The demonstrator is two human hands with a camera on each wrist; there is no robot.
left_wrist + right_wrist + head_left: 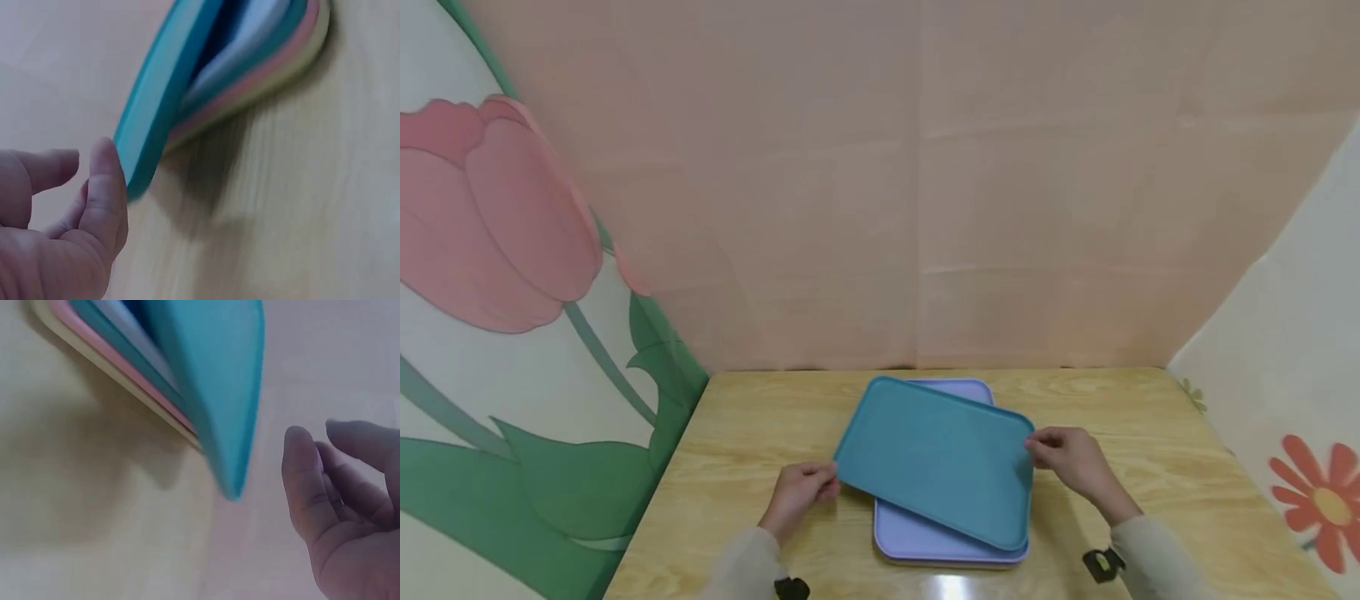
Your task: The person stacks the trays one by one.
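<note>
A blue-teal tray (936, 462) lies skewed across a lilac tray (917, 533) on top of a stack. In the left wrist view it slants, one side raised above the stack. My left hand (801, 492) is at its left corner; there the fingertips (105, 162) border the tray's edge, and the thumb stands apart from them. By the opposite edge is my right hand (1075, 458), overlapping the tray in the head view. From the right wrist, a gap shows between its fingers (301, 456) and the tray, and nothing lies between thumb and fingers.
Below the lilac tray, a teal tray (259, 78), a pink tray (289, 59) and a yellowish tray (306, 70) are stacked on the wooden table (760, 417). A pinkish backdrop (917, 208) rises behind. Flower-printed panels flank both sides.
</note>
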